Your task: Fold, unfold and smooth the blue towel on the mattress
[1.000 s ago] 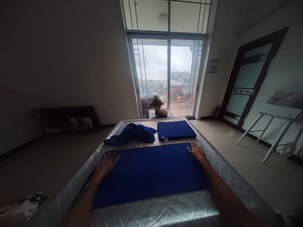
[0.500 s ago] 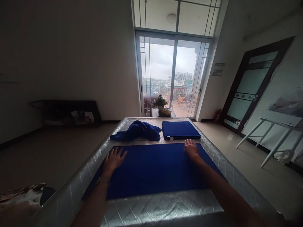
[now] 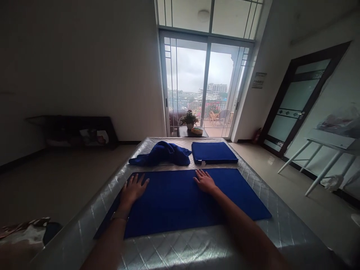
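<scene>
right hand (image 3: 206, 182) shifted inward along the far edge of the blue cloth (image 3: 171, 206), far right corner left uncovered, near right corner brought into view

The head view looks forward and down over flat blue cloth (image 3: 174, 204).

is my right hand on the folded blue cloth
No, the right hand lies on the flat blue cloth, on the near side of the folded blue cloth.
</scene>
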Tool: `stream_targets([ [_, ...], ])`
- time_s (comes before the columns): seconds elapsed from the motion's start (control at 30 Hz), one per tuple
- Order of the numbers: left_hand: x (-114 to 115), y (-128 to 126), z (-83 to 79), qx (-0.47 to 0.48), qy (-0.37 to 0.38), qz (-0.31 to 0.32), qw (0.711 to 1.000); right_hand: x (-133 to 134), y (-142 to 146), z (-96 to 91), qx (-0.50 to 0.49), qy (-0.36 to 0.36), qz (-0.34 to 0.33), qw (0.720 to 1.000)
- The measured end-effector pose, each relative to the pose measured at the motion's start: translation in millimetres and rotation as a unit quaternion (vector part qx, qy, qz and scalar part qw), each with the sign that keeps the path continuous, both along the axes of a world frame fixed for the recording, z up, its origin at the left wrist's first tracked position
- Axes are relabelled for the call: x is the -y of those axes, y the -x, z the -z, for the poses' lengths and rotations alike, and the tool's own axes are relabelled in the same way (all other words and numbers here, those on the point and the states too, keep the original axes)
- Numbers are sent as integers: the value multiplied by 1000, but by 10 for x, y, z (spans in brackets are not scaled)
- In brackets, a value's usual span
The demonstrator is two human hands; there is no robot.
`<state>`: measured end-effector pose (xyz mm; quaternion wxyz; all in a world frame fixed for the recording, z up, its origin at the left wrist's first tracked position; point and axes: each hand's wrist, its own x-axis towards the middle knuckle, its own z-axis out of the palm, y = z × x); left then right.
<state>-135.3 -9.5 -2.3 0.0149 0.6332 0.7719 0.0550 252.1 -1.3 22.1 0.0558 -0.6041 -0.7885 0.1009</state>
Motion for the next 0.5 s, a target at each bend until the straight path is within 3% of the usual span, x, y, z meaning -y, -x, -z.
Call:
stream_targets([
  [0.27,-46,43,39,14,-4,-3,1000,30,-1438,10,74,15,187,979],
  [0.37,-91,102,112,20,-10,2,1000,48,-1685,44,70,13,235,969],
  [0.5,-192,200,211,15,-17,3,1000,37,-1738,78,58,7,247,967],
])
